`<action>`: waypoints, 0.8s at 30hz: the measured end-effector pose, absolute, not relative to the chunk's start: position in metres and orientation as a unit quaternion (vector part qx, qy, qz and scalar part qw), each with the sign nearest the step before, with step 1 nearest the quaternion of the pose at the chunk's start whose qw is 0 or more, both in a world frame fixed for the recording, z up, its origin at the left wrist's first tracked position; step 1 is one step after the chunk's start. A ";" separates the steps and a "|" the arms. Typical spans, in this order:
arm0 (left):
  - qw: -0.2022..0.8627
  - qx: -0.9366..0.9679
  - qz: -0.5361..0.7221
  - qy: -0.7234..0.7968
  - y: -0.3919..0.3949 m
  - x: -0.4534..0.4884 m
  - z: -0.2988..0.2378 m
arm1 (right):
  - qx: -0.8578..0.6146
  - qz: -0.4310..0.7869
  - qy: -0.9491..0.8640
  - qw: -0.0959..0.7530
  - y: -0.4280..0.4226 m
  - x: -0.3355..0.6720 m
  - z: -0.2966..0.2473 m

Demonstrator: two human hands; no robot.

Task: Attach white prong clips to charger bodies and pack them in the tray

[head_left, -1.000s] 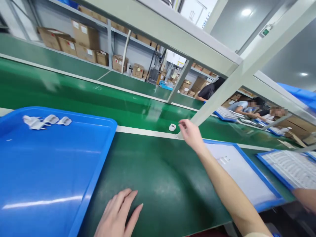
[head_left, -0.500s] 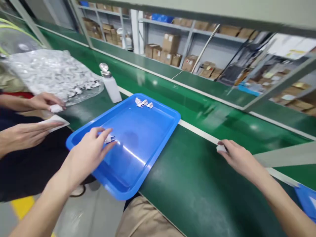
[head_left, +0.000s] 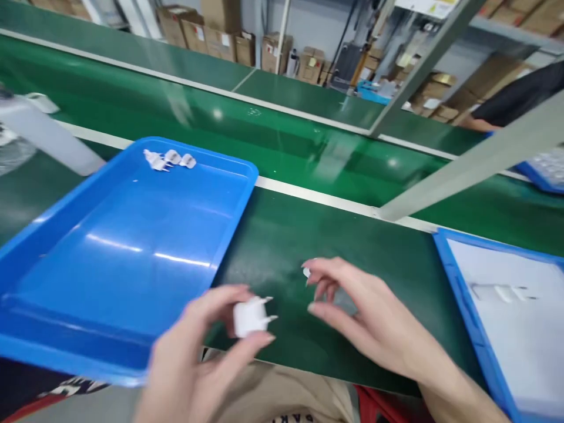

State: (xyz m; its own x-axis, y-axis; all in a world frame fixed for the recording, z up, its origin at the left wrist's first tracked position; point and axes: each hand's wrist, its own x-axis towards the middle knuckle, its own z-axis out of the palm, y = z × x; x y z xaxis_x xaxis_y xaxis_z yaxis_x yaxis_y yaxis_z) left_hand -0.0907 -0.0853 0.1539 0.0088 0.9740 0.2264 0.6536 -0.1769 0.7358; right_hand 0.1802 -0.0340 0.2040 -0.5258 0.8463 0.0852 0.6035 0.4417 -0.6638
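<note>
My left hand [head_left: 194, 364] pinches a small white plug piece with two metal prongs [head_left: 251, 316] over the near edge of the green table. My right hand [head_left: 361, 317] hovers just to its right, fingers curled, with a tiny white piece [head_left: 306, 272] at the fingertips. A blue tray [head_left: 88, 282] lies to the left; three white plug pieces [head_left: 170, 158] sit at its far edge.
A second blue tray with a white sheet [head_left: 506, 329] and white plug pieces [head_left: 502, 292] lies at the right. A white bottle [head_left: 44, 138] lies blurred at the left. Behind runs a green conveyor belt [head_left: 282, 141], grey frame posts [head_left: 462, 170] and shelves of cardboard boxes [head_left: 220, 29].
The view has swung right. My left hand left the blue tray with a white plug piece, and my right hand came in from the belt edge; both now meet near the table's front.
</note>
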 end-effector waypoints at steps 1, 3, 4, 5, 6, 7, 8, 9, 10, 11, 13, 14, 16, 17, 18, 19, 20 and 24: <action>0.252 0.692 0.376 0.562 -0.085 -0.066 0.150 | -0.434 0.355 -0.800 0.213 -0.040 0.177 0.204; 0.307 0.722 0.382 0.488 -0.079 -0.026 0.144 | -0.432 0.435 -0.756 0.229 -0.048 0.177 0.197; 0.324 0.735 0.378 0.459 -0.074 -0.013 0.141 | -0.440 0.450 -0.737 0.247 -0.050 0.180 0.191; 0.336 0.747 0.371 0.438 -0.068 -0.004 0.138 | -0.452 0.453 -0.718 0.272 -0.051 0.184 0.184; 0.338 0.757 0.362 0.427 -0.062 0.001 0.135 | -0.465 0.451 -0.699 0.303 -0.049 0.191 0.176; 0.331 0.766 0.350 0.425 -0.055 0.002 0.133 | -0.478 0.444 -0.679 0.337 -0.047 0.198 0.169; 0.318 0.776 0.335 0.430 -0.048 0.002 0.131 | -0.489 0.434 -0.659 0.371 -0.043 0.205 0.162; 0.303 0.786 0.316 0.438 -0.040 0.001 0.128 | -0.499 0.423 -0.642 0.400 -0.039 0.212 0.156; 0.290 0.796 0.294 0.442 -0.033 0.000 0.126 | -0.508 0.410 -0.629 0.421 -0.035 0.217 0.150; 0.286 0.808 0.271 0.439 -0.025 -0.001 0.124 | -0.514 0.398 -0.624 0.434 -0.032 0.222 0.145; 0.303 0.827 0.231 0.414 -0.013 0.001 0.120 | -0.515 0.377 -0.635 0.436 -0.029 0.227 0.137; 0.317 0.831 0.218 0.402 -0.008 0.003 0.118 | -0.514 0.365 -0.647 0.430 -0.029 0.228 0.134; 0.340 0.823 0.211 0.403 -0.004 0.009 0.113 | -0.512 0.338 -0.669 0.419 -0.033 0.229 0.129; 0.344 0.815 0.214 0.414 -0.004 0.012 0.111 | -0.514 0.328 -0.675 0.417 -0.035 0.229 0.127; 0.345 0.807 0.218 0.427 -0.006 0.015 0.109 | -0.517 0.320 -0.676 0.416 -0.038 0.229 0.126; 0.343 0.801 0.222 0.438 -0.008 0.016 0.107 | -0.520 0.317 -0.676 0.415 -0.040 0.228 0.126; 0.339 0.797 0.227 0.446 -0.010 0.018 0.105 | -0.521 0.318 -0.676 0.414 -0.042 0.228 0.126; 0.329 0.796 0.238 0.450 -0.017 0.018 0.099 | -0.486 0.326 -0.687 0.431 -0.045 0.225 0.131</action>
